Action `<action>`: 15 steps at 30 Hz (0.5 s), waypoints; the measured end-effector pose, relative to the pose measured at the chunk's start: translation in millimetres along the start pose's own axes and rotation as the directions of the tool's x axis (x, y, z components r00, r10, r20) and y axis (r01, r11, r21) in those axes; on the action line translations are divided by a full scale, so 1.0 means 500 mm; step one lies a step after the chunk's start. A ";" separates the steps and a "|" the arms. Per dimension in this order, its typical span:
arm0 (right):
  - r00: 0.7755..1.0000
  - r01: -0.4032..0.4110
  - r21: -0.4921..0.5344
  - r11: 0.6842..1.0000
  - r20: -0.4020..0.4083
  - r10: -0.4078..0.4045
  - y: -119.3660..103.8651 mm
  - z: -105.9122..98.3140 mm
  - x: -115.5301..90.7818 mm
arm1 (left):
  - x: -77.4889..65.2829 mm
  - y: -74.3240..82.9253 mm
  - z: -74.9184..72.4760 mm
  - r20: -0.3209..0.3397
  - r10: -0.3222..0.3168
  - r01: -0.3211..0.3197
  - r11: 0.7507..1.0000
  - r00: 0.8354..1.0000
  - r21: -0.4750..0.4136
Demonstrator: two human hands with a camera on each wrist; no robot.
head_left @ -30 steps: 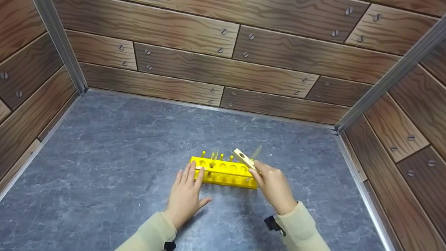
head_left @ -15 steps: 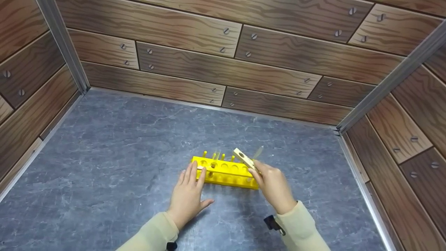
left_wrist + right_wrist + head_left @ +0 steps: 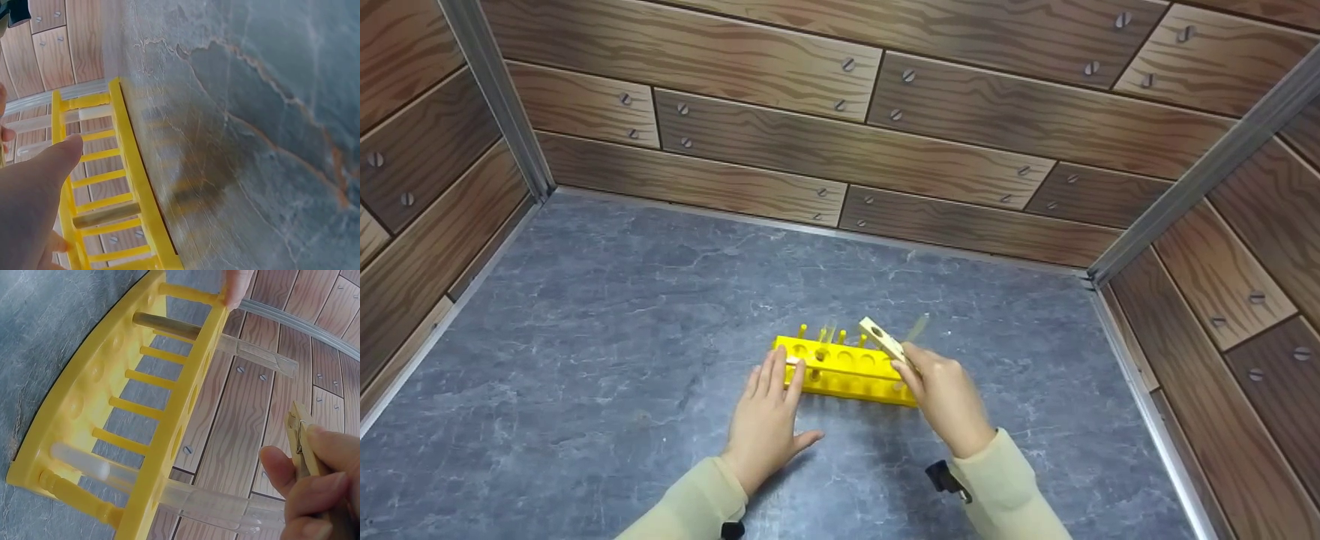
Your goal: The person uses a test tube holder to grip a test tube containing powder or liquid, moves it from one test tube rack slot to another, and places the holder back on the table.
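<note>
A yellow test tube rack [image 3: 851,367] stands on the grey surface. My left hand [image 3: 765,424] rests straight fingers on its left end, thumb spread. In the left wrist view the left thumb [image 3: 59,160] overlaps the rack's near side. My right hand [image 3: 949,401] grips a wooden test tube clamp [image 3: 883,337] over the right end; the clamp's tip points left and away. One glass test tube with brown contents [image 3: 169,325] sits near the left end. Another test tube with whitish contents [image 3: 84,462] sits at the right end, its clear top leaning out behind the right hand.
Several yellow pegs [image 3: 842,335] stick up along the rack's far side. Wood-patterned walls [image 3: 772,146] enclose the grey marbled surface [image 3: 622,300] at the back and both sides. Metal edging [image 3: 1140,382] runs along the right side.
The head view has shifted slightly, so the rack and left hand appear a little further right. Both hands keep nearly the same pose on the rack and clamp.
</note>
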State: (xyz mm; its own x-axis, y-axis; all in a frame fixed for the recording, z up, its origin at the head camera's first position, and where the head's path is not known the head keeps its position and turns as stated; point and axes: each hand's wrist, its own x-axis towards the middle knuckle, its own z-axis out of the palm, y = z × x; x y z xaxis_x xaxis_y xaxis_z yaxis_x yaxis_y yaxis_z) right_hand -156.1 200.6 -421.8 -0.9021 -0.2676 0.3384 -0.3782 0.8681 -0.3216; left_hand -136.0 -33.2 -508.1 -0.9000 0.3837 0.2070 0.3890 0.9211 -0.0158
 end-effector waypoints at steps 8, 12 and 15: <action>1.000 0.010 0.006 1.000 0.010 -0.010 -0.003 0.005 0.003 | 0.000 0.002 0.001 0.017 -0.004 0.004 1.000 1.000 -0.006; 1.000 0.017 -0.002 1.000 0.009 -0.017 -0.002 0.006 0.003 | 0.001 0.003 0.002 0.010 -0.001 0.001 1.000 1.000 0.000; 1.000 0.020 -0.005 1.000 0.007 -0.020 -0.003 0.006 0.004 | 0.002 0.003 0.002 0.016 -0.003 0.003 1.000 1.000 0.006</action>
State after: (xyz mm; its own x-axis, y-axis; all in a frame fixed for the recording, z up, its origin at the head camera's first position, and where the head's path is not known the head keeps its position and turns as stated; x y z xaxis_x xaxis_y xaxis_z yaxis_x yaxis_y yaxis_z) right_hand -158.0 197.7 -423.2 -0.8959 -0.2880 0.3382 -0.3951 0.8647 -0.3103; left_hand -136.6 -31.2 -508.8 -0.9043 0.3818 0.1912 0.3852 0.9226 -0.0207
